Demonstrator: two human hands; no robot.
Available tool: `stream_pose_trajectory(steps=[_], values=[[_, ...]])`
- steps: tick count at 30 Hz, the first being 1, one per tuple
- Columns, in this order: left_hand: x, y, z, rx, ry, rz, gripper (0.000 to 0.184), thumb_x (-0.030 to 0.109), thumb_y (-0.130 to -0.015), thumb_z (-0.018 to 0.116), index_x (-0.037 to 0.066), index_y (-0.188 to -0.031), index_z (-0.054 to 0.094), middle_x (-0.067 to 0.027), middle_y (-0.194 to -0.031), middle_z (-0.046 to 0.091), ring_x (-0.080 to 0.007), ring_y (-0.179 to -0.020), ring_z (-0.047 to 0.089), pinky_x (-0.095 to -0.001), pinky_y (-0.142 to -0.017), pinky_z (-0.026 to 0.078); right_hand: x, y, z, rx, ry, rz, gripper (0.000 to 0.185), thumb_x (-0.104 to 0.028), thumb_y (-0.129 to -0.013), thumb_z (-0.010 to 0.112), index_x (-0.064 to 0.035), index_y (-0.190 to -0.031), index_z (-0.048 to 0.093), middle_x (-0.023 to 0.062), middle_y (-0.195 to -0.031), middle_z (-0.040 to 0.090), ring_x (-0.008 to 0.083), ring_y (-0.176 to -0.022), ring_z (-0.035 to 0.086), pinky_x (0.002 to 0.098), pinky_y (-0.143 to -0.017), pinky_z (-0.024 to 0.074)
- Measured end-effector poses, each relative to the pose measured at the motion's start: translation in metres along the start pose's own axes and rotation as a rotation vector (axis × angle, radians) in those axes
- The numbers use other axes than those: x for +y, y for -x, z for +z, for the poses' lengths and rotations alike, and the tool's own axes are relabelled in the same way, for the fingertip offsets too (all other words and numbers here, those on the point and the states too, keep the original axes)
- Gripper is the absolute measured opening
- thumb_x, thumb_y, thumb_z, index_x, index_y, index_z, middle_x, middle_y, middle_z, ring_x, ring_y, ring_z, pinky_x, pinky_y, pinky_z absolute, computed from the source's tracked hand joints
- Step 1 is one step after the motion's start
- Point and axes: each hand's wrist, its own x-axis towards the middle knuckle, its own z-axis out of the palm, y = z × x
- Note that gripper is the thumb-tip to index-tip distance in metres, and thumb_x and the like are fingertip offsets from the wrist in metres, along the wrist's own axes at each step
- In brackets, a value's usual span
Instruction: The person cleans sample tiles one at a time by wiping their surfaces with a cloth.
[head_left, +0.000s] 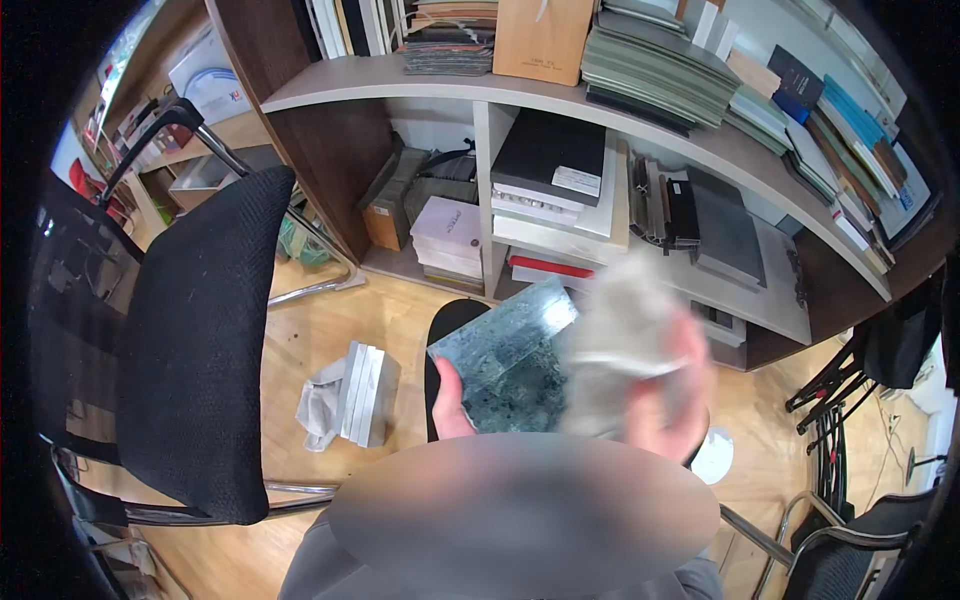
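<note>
A dark green, glossy stone-like tile [515,375] is tilted above my lap, with light glare on its upper right edge. My left hand [452,400] holds it at the left edge, thumb on the face; the other fingers are hidden behind. Just right of the tile, my right hand [672,400] is wrapped round a pale grey cloth [625,325], both smeared by motion. The cloth overlaps the tile's right side. A blurred oval covers my forearms and lap.
Stacked grey tiles [370,395] stand on the floor beside another crumpled cloth [320,408]. A black chair [205,350] is at left. Shelves [400,85] with sample boards and boxes curve ahead. A white round object [713,456] lies at right, near folded black chairs [880,340].
</note>
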Motion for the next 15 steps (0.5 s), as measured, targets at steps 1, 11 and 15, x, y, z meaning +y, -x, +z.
stream_pose_trajectory(steps=[1, 11, 15], values=[[0.0, 0.003, 0.0, 0.001, -0.001, 0.0, 0.082, 0.069, -0.088, 0.032, 0.006, -0.141, 0.033, -0.0139, -0.139, 0.043, -0.0308, -0.126, 0.043, -0.0466, -0.106, 0.034, 0.005, 0.008, 0.003, -0.249, 0.128, -0.186, 0.044, -0.002, -0.079, 0.054, -0.0077, -0.122, 0.059, 0.0187, -0.137, 0.044, 0.0309, -0.129, 0.042, 0.0422, -0.106, 0.0339], [-0.004, 0.008, 0.004, 0.079, -0.243, 0.041, 0.074, 0.062, -0.092, 0.034, 0.007, -0.142, 0.032, -0.0127, -0.144, 0.038, -0.0296, -0.132, 0.038, -0.0448, -0.109, 0.03, 0.046, -0.006, 0.006, -0.423, 0.653, -0.231, 0.052, 0.005, -0.066, 0.059, -0.0097, -0.115, 0.064, 0.0182, -0.125, 0.055, 0.0374, -0.122, 0.049, 0.0453, -0.1, 0.0416], [0.0, 0.009, -0.011, 0.039, -0.424, 0.036, 0.076, 0.061, -0.091, 0.037, 0.006, -0.143, 0.03, -0.0122, -0.144, 0.036, -0.0288, -0.132, 0.037, -0.0442, -0.11, 0.029, 0.036, 0.023, 0.017, -0.45, 0.541, -0.282, 0.046, 0.005, -0.069, 0.058, -0.0047, -0.114, 0.064, 0.0175, -0.123, 0.056, 0.037, -0.116, 0.053, 0.0447, -0.097, 0.0447]])
